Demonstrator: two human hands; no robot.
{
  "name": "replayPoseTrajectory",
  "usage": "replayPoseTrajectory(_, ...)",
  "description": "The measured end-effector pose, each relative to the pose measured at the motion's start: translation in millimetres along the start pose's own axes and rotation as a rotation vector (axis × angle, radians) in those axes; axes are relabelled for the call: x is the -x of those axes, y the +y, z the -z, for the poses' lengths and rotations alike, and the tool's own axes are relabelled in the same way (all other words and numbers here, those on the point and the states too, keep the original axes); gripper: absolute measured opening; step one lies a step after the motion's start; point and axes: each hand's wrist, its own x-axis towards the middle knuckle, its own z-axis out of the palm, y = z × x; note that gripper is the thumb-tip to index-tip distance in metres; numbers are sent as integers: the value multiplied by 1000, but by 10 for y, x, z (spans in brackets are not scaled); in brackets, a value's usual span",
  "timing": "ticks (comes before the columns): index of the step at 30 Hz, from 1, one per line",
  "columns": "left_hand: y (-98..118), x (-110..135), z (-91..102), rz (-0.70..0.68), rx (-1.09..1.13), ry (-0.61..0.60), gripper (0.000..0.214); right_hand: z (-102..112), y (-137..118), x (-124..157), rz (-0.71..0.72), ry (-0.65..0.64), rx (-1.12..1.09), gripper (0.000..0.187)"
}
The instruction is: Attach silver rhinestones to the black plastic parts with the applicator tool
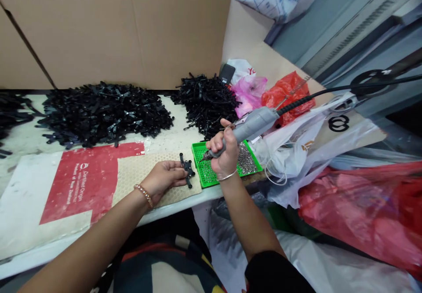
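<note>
My right hand (224,152) is closed around a grey electric screwdriver (250,126), its tip pointing down-left over a green screw tray (202,170). A black cable runs from the tool's back end off to the right. My left hand (163,176) rests on a tan perforated mat (132,174) and pinches a small black plastic part (187,170) at its fingertips. The tray holds a heap of small silver screws (246,159) on its right side.
Two large heaps of black plastic parts (105,112) (207,101) lie at the back against a cardboard wall (115,29). A red and white sheet (75,183) covers the table's left. Pink, red and clear plastic bags (290,90) crowd the right side.
</note>
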Motion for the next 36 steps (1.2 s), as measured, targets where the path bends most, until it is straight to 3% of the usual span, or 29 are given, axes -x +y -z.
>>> replayPoseTrajectory(6,-18,-3,13,-16,-9,-11,15,-159,69,194,-105,-121,-85,31)
replayPoseTrajectory(36,8,22,-17,-9,11,-3,21,-199,195,235,-84,-127,-2,30)
